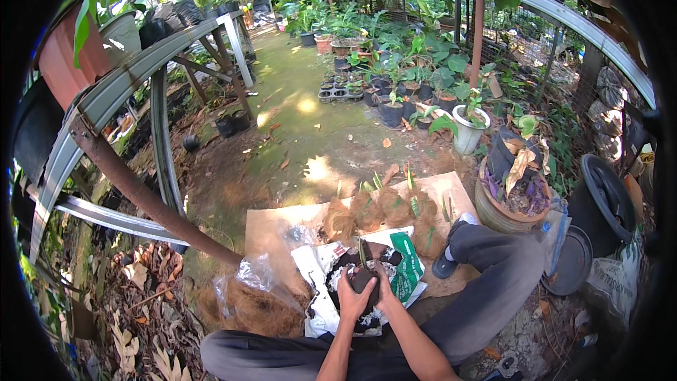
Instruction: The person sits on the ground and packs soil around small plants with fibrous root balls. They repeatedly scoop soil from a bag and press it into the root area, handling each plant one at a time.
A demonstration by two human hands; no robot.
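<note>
My left hand (353,294) and my right hand (384,288) are cupped around a dark ball of soil (364,279) with a small green shoot standing up from it. Both hold it over an opened white and green plastic sack (317,301), on which dark soil and white bits lie. Behind the sack, several fibre-wrapped root balls (366,210) with green shoots stand on a brown board (270,227). Loose brown coconut fibre (259,309) lies left of the sack, partly under clear plastic (256,272).
A rusty post (153,196) of a plant bench slants down at the left. Right of my leg stand a clay pot (510,212) with dry leaves, a black tub (603,206) and a dark round lid (568,262). Potted plants (391,111) line the mossy path (285,90).
</note>
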